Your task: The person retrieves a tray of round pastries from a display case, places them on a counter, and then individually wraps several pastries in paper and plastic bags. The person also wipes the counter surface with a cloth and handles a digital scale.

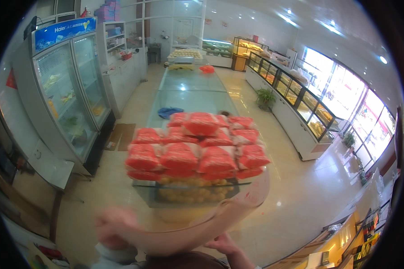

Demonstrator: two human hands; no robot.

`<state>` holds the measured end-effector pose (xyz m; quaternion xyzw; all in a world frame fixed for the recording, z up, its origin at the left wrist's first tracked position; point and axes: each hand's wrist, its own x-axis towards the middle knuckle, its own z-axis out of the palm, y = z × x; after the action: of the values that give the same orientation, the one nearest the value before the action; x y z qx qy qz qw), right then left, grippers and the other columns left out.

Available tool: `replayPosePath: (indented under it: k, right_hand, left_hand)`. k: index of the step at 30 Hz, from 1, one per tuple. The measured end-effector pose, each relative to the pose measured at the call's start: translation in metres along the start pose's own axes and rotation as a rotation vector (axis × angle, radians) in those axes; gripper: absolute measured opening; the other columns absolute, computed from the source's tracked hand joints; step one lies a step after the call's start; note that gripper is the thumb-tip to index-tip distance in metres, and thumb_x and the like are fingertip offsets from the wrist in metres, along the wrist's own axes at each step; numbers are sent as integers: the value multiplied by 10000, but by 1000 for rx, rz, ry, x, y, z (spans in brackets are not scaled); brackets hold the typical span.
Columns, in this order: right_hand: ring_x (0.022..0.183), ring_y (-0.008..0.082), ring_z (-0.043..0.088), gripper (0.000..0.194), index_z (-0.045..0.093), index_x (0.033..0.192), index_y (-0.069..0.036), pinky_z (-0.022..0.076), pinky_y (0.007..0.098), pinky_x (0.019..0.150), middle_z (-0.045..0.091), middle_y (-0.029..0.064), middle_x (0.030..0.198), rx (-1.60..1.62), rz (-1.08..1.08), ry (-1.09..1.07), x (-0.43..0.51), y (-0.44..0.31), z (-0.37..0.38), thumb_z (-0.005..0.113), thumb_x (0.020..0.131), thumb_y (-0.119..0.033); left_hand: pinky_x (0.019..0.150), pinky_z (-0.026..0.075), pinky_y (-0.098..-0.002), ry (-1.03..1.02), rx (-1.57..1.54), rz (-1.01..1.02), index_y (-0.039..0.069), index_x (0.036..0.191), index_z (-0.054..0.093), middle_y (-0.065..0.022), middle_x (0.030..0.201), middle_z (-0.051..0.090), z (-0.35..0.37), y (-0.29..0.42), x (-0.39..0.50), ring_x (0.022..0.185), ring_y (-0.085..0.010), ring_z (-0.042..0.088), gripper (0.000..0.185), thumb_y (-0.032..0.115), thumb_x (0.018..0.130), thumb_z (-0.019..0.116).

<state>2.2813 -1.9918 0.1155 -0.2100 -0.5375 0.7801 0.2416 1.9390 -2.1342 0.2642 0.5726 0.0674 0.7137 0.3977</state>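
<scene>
My left hand is blurred at the lower left, closed on one end of a long, curved pinkish-tan sheet, whose material I cannot tell. The sheet bends across in front of my body and its far end rises beside the right side of the stacked packages. My right hand is below the sheet, near my body; its fingers are partly spread, and whether they touch the sheet is hidden. Ahead, red-and-white plastic packages lie piled on the near end of a glass-topped counter, above many round yellowish items.
A blue cloth or bag lies behind the packages. A glass-door refrigerator stands left, with flattened cardboard on the floor beside it. A long display case runs along the right, near a potted plant. Trays of pale round items stand far ahead.
</scene>
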Motion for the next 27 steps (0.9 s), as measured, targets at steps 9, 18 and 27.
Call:
replayPosePath:
  k: [9,18,27]
  right_hand:
    - [1050,192,689,402,701,1253,1,544,376,976,756,67,1131,6,327,-437,267,106,300,817,943,-227]
    - [749,106,648,186,720,970,-2,536,311,666,731,32,820,-244,63,-82,521,129,446,738,988,-186]
    - [734,84,581,126,703,942,-8,480,297,640,684,10,772,-152,-124,67,747,149,496,680,1006,-114]
  left_hand:
    - [900,547,-358,978,1156,195,8,1085,677,-123,1134,701,-143,271,-98,1018,-222,673,229,211,1082,570]
    - [948,526,-329,1647,1060,306,36,1106,638,-71,1121,691,-343,394,-185,1050,-173,640,102,129,1069,620]
    - [929,536,-313,1633,1105,169,11,1126,657,-67,1096,695,-576,415,-136,1027,-163,648,126,106,1074,594]
